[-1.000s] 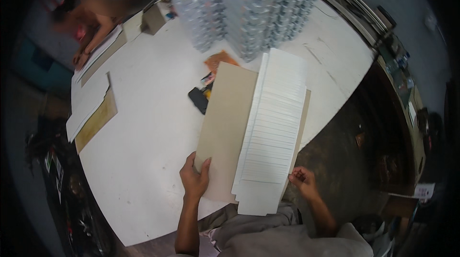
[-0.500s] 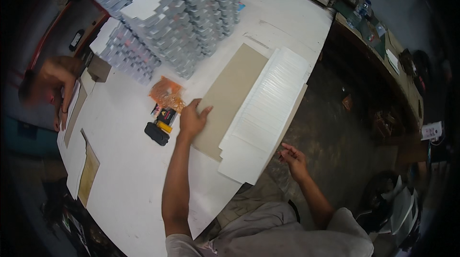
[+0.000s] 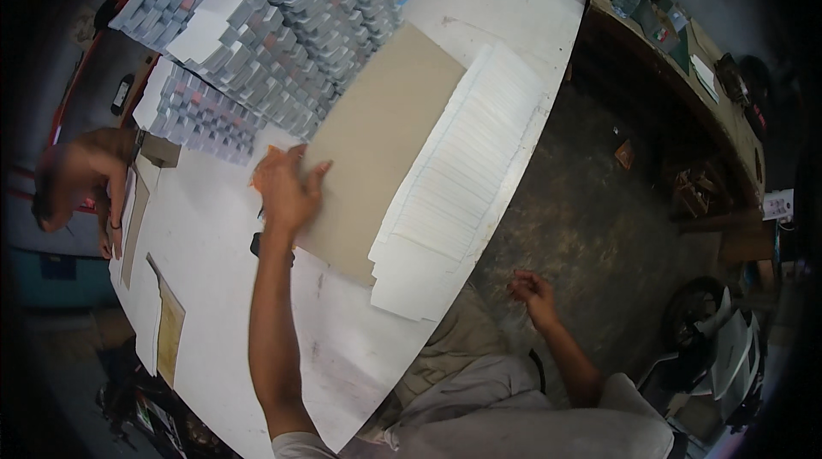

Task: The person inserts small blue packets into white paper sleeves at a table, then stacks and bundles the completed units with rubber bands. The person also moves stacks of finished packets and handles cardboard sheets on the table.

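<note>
The left hand (image 3: 287, 189) has slid up the grey cardboard sheet (image 3: 381, 146) to its left edge, fingers spread flat on it, gripping nothing, while the right hand (image 3: 535, 292) has dropped off the table (image 3: 214, 288), loosely curled and empty.

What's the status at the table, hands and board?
Left hand flat, open, at the brown board edge. Right hand empty, off the table, over the lap. White sheets fanned beside the board; stacked small boxes crowd its far end.
</note>
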{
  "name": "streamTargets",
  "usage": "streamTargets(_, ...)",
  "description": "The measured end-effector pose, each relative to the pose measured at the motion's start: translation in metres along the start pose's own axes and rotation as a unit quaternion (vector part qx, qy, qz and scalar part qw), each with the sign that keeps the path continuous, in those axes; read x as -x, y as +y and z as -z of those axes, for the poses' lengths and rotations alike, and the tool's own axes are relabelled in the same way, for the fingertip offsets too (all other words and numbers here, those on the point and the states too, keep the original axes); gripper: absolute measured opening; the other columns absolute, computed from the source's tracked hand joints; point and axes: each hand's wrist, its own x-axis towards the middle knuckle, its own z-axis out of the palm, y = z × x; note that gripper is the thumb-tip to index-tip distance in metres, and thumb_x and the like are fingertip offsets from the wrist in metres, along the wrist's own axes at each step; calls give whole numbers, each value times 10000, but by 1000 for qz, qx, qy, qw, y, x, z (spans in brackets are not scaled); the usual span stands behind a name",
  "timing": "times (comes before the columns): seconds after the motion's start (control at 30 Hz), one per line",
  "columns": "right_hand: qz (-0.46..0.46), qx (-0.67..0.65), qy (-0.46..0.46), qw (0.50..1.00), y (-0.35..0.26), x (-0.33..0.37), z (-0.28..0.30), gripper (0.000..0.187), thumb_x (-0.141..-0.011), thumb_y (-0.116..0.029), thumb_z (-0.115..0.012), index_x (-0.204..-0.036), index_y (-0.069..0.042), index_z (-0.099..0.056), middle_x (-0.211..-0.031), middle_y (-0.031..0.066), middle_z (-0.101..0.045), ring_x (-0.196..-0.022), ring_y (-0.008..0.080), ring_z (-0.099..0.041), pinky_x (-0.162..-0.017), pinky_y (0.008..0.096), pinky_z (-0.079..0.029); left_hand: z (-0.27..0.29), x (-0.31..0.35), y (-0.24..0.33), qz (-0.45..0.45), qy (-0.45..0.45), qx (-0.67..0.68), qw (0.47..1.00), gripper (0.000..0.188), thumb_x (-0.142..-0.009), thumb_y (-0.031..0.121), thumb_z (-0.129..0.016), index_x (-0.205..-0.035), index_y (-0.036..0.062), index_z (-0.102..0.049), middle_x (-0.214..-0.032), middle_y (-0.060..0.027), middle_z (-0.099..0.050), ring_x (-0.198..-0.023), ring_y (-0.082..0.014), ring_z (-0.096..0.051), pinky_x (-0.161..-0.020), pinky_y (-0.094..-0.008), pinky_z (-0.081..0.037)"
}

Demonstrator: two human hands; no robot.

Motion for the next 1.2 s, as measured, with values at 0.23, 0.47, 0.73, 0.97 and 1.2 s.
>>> streamTargets(0.23,6,-3,17,1000,-13,4,1,356,-968,-135,-733,-1277,14,-638,-1050,126,-727,-921,195,-691,-837,335,-564,53,-19,-17,118,-20,42,992,444,-912,318,-779,-1243,33,-697,-1079,-224,-756,-1005,-419,-723,-891,-472,-553)
streamTargets(0.47,56,42,7,998,-13,9,-11,311,-979,-130,-712,-1244,22,-652,-1012,108,-739,-841,154,-673,-792,311,-543,119,-13,55,29,94,-77,992,345,-917,237,-753,-1212,66,-700,-1096,-145,-762,-964,-355,-736,-746,-442,-583)
streamTargets(0.73,244,137,-75,957,-84,60,-74,359,-984,-121,-719,-1296,13,-603,-1018,146,-732,-919,180,-694,-815,321,-551,162,51,93,-61,253,18,965,344,-820,38,-820,-1134,-26,-696,-1068,-178,-750,-918,-345,-745,-725,-381,-604)
streamTargets(0.97,379,-182,-277,864,-157,98,-115,464,-1018,-137,-626,-1411,44,-456,-1040,193,-701,-859,245,-696,-738,313,-552,155,80,96,91,276,441,849,312,-856,18,-814,-1137,-64,-705,-965,-206,-757,-835,-273,-762,-765,-327,-591)
streamTargets(1.2,573,-1,138,808,-236,80,-128,607,-980,-164,-673,-1498,5,-406,-1264,163,-605,-1134,235,-594,-922,371,-481,197,106,91,9,347,347,871,234,-860,21,-810,-1075,-38,-738,-920,-159,-766,-800,-237,-758,-739,-326,-585)
